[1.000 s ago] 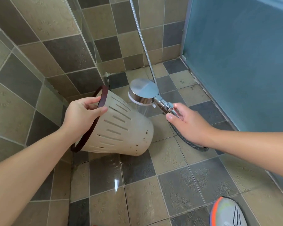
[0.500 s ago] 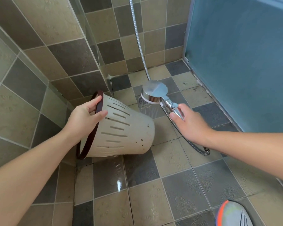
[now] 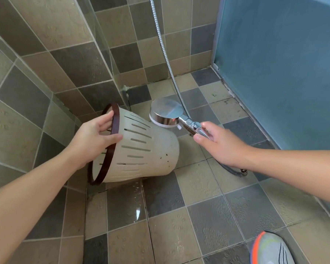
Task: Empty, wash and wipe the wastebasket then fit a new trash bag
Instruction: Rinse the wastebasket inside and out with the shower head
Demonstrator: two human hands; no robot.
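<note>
Over the tiled floor point(image 3: 208, 216), near the left corner of the shower, the basket point(image 3: 141, 149) is tipped on its side, its dark brown rim point(image 3: 111, 141) facing left and toward the viewer and its closed base pointing right. It is cream, slotted along the wall, with dark specks near the base. Whether its lower edge touches the floor or hangs just above it is hard to tell from this angle.

The left hand point(image 3: 95, 138) grips the rim at its top, thumb lying on the slotted outside and fingers hooked over the edge to the inside. The right hand point(image 3: 219, 143) is curled round the handle of the shower head point(image 3: 165, 112), which sits just above and beside the far side of the basket, its face turned down toward it. A metal hose point(image 3: 167, 54) runs up the far wall, and another stretch loops on the floor beyond the right wrist.

A wet sheen shows on the tiles below the basket. A blue frosted panel point(image 3: 284, 73) closes the right side, and a shoe point(image 3: 271, 250) with an orange edge sits at the near right.
</note>
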